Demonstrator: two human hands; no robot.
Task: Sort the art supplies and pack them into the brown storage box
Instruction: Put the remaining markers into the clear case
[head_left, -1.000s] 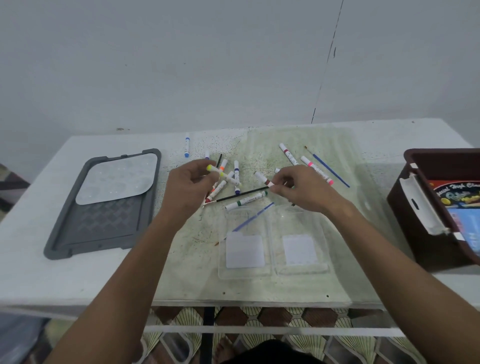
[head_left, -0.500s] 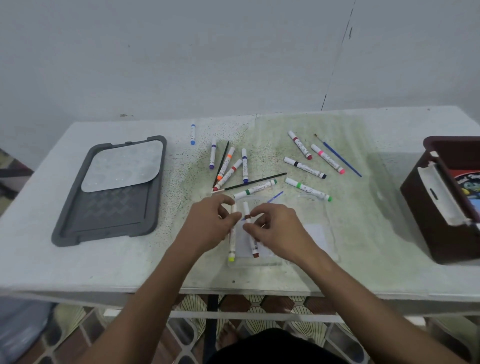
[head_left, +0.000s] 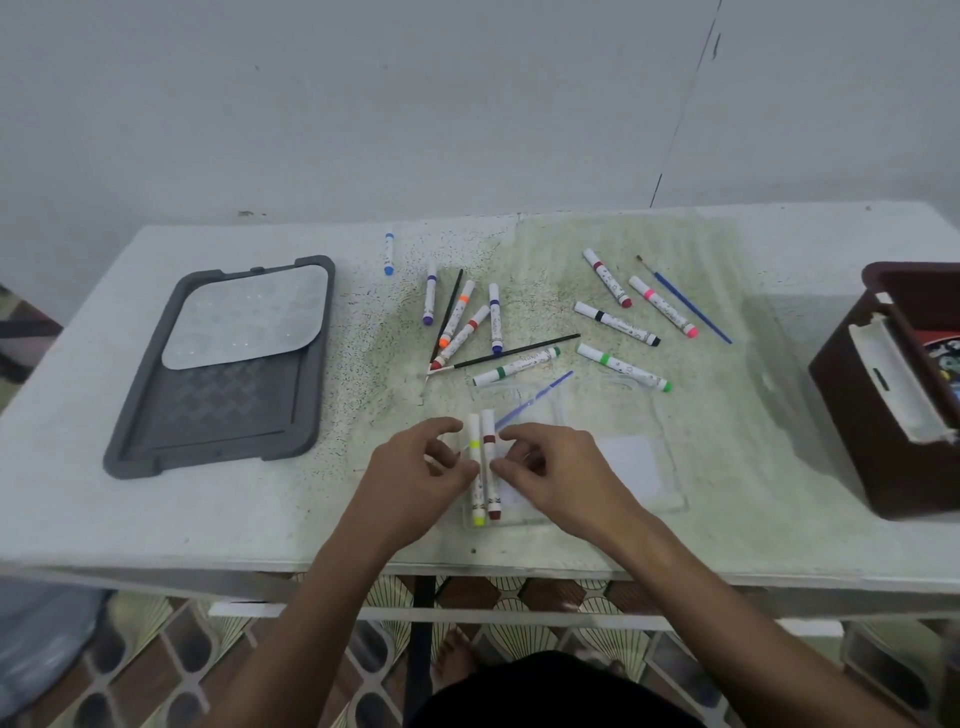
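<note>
My left hand (head_left: 415, 467) and my right hand (head_left: 550, 473) meet over the clear plastic case (head_left: 571, 499) that lies open on the table (head_left: 260, 509), close to the near edge. Two markers lie side by side in the left half of that case, touching each other and pointing away from me: the yellow marker (head_left: 476, 483) on the left and the dark red marker (head_left: 490, 478) on the right. My left fingers are curled, with the thumb and forefinger closing on the yellow marker from its left side. My right fingers are curled the same way, pinching the dark red marker from its right side.

A blue paintbrush (head_left: 535, 397) slants across the far left corner of the case. Beyond the case the other markers lie scattered on the table: a green marker (head_left: 514, 366) and a second green marker (head_left: 623, 367) nearest it, a black paintbrush (head_left: 514, 352) crossing just past them, then orange, red, purple and pink ones farther back. A second blue paintbrush (head_left: 685, 300) lies at the far right of the scatter.

The brown storage box (head_left: 852, 395) stands at the right end of the table, well apart from the case, with a white handle (head_left: 896, 379) on its near rim. A grey tray (head_left: 218, 364) lies to the left of the case, a pale palette (head_left: 249, 317) resting in its far half.
</note>
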